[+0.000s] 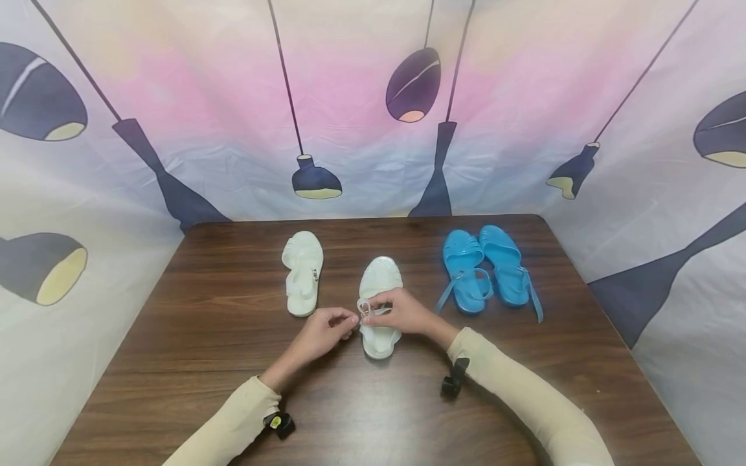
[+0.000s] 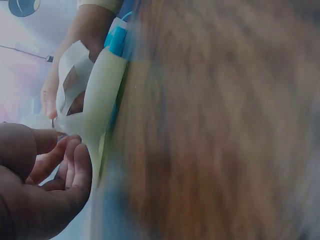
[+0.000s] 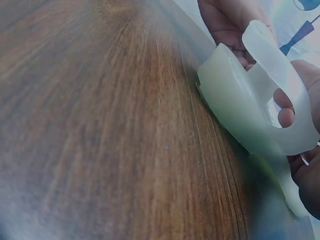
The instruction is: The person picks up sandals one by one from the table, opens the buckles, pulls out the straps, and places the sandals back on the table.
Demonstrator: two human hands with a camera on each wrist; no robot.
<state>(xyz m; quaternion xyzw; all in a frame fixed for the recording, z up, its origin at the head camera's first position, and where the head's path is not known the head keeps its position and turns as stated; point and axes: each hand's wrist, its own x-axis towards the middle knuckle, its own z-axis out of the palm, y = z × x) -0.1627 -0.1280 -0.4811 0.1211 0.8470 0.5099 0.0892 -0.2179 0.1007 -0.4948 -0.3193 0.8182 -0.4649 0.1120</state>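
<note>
A white sandal (image 1: 380,275) lies on the table with its toe pointing away from me. From its right side my right hand (image 1: 406,312) reaches over and pinches the ankle strap near the buckle. My left hand (image 1: 327,331) is at the sandal's left edge, thumb and index fingertips pinched together on the strap's end, which the fingers mostly hide. In the left wrist view the left hand (image 2: 47,175) is close beside the white sandal (image 2: 102,92). The right wrist view shows the sandal's heel strap (image 3: 277,75) standing up as a loop, with the right hand (image 3: 307,165) beside it.
A second white sandal (image 1: 303,275) lies to the left, its strap fastened. Two blue sandals (image 1: 464,265) lie side by side at the right, straps loose. The brown wooden table (image 1: 221,298) meets a printed cloth backdrop (image 1: 361,116) at its far edge.
</note>
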